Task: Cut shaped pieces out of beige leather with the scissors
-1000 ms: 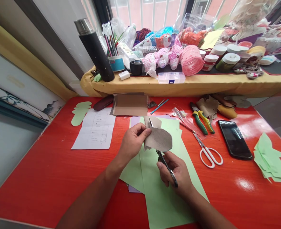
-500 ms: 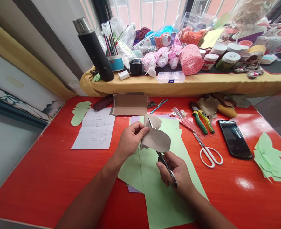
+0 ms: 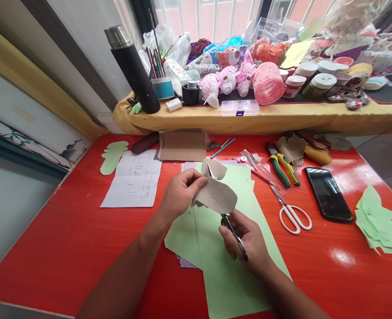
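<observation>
My left hand pinches a grey-brown piece of leather-like sheet between thumb and fingers, above the green paper. The sheet has a rounded right end and a cut running into it. In my right hand are dark-handled scissors, with the fingers closed round the handles. Their blades pass behind the lower flap of the sheet, and a bright tip shows in the slit near my left thumb. How far the blades are apart is mostly hidden.
White-handled scissors, pliers and a phone lie on the right. Green paper scraps are at the far right. On the left are a drawn paper pattern and a green cut-out. A black flask stands on the ledge.
The lower flap of the sheet has tilted slightly down and to the left over the scissors. Both hands stay in nearly the same place.
</observation>
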Demonstrator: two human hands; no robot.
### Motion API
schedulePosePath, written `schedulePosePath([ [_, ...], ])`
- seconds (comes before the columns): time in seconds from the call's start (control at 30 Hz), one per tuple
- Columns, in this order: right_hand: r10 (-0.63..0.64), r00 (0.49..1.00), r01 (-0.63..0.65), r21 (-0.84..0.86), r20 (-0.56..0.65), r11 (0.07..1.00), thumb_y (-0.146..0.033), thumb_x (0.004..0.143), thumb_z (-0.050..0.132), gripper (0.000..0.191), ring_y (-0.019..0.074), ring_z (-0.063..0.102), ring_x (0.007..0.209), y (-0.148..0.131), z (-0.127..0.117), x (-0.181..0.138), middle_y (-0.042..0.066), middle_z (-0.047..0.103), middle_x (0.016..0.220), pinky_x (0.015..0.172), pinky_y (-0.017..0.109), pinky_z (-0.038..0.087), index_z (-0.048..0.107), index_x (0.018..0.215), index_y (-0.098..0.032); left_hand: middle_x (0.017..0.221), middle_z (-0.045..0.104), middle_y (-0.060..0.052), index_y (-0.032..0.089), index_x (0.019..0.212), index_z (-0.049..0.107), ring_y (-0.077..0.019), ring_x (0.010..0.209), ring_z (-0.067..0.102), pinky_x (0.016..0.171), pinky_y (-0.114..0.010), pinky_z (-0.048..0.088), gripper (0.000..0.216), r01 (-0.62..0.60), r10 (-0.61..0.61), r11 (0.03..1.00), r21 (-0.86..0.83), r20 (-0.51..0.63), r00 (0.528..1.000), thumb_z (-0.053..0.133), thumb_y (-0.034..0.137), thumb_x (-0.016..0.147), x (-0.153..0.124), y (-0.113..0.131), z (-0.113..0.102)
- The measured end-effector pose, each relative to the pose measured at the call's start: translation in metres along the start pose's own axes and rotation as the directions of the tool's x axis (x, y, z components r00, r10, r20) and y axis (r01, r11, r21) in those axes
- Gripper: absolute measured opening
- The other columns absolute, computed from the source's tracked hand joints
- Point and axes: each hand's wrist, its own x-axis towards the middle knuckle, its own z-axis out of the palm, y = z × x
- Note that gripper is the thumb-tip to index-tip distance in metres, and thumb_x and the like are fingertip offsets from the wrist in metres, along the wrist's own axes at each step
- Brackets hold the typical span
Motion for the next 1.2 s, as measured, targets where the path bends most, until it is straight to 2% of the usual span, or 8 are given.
schedulePosePath([
  [0.47,0.0,1.0,0.0,0.014,0.019,1.0,-0.06,0.097,0.074,0.055,0.0113,0.039,0.042,0.0009,-0.0017,0.0011,-0.009,0.045,0.063,0.043,0.026,0.031,0.068,0.133,-0.018,0.066,0.06,0.002,0.022,0.08,0.065,-0.0131,0.055,0.056,0.046,-0.025,0.044,0.031,-0.002,0.002,1.0,0.009,0.035,0.999,0.075,0.049,0.092,0.0006,-0.0005,-0.0046],
  [0.63,-0.003,1.0,0.003,0.022,0.019,1.0,-0.057,0.099,0.073,0.056,0.0108,0.039,0.042,-0.0006,-0.0013,0.0004,-0.01,0.045,0.062,0.043,0.026,0.031,0.067,0.137,-0.017,0.065,0.06,0.003,0.023,0.08,0.064,-0.0134,0.049,0.058,0.042,-0.027,0.047,0.031,0.036,-0.033,0.998,-0.053,0.056,0.998,0.076,0.048,0.092,0.0006,0.0011,-0.005],
  [0.93,-0.009,0.999,0.008,0.005,0.035,1.0,-0.046,0.103,0.069,0.049,0.0096,0.038,0.042,-0.0017,-0.0032,-0.0018,-0.01,0.044,0.064,0.043,0.026,0.032,0.064,0.142,-0.016,0.064,0.062,0.002,0.022,0.084,0.065,-0.0145,0.047,0.062,0.041,-0.027,0.045,0.031,0.048,-0.04,0.994,-0.102,0.08,0.996,0.076,0.049,0.094,0.0034,-0.0025,-0.0086],
  [1.2,-0.038,0.999,0.038,-0.006,0.024,0.999,-0.041,0.104,0.067,0.038,0.0093,0.038,0.041,-0.001,-0.002,-0.002,-0.011,0.044,0.062,0.043,0.025,0.033,0.067,0.132,-0.015,0.062,0.062,0.003,0.022,0.082,0.064,-0.013,0.045,0.061,0.04,-0.025,0.046,0.031,0.039,-0.034,0.996,-0.079,0.063,0.997,0.077,0.048,0.094,-0.0003,0.002,-0.0047],
])
